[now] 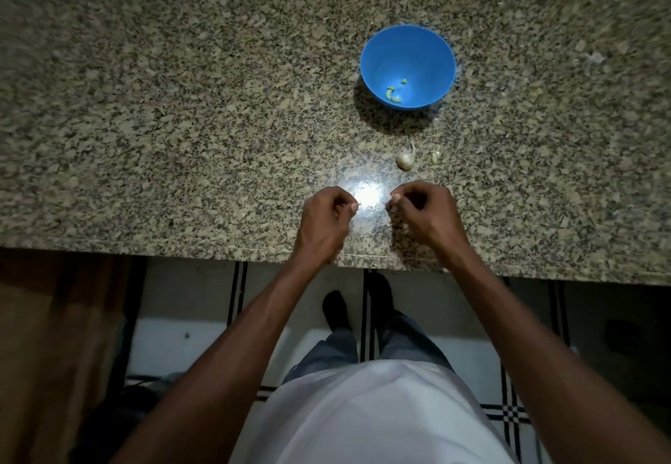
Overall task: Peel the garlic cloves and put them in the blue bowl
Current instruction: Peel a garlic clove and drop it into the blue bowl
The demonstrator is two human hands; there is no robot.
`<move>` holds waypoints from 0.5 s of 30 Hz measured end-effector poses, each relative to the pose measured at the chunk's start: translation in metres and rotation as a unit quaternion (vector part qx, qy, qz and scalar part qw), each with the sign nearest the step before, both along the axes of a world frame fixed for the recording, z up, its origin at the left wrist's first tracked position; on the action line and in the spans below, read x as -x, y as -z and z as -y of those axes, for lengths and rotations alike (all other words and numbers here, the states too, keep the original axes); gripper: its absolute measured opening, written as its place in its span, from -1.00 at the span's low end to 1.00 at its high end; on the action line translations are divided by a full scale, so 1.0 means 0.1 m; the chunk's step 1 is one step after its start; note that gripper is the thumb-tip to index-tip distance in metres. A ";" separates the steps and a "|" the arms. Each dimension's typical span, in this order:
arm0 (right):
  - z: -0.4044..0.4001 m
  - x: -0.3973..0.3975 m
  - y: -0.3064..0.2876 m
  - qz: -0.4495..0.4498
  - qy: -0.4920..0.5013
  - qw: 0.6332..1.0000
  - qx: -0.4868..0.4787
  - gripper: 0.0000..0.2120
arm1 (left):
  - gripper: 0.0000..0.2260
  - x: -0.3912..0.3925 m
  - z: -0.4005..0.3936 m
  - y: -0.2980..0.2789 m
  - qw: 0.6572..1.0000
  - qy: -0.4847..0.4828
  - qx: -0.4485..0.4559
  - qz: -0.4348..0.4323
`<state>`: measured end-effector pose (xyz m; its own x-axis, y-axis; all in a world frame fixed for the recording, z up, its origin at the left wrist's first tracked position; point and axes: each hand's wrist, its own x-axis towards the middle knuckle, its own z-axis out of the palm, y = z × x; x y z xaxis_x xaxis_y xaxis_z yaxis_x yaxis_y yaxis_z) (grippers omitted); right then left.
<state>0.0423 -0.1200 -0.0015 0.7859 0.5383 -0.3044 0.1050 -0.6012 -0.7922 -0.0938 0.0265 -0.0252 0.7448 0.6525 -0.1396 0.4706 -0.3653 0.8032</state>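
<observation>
Head view: a round blue plastic bowl with a few peeled cloves is seen on the speckled granite counter. Both the left hand and the right hand are curled, fingertips pinched; what is pinched cannot be told. An unpeeled pale garlic piece lies just beyond the right hand, the nearer one, between it and the bowl.
</observation>
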 end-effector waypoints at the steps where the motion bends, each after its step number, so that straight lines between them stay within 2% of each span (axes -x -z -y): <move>1: 0.02 -0.03 -0.01 0.003 -0.023 1.000 0.004 -0.90 | -0.96 0.03 -0.01 0.00 1.000 -0.012 0.001 0.000; 7: 0.03 -0.06 -0.03 0.095 -0.170 0.980 0.037 -0.89 | -0.96 0.05 0.06 0.01 0.999 -0.045 0.000 0.005; 15: 0.17 0.22 0.15 0.168 -0.239 0.954 0.060 -0.88 | -0.94 0.05 0.09 0.03 0.999 -0.042 -0.023 0.005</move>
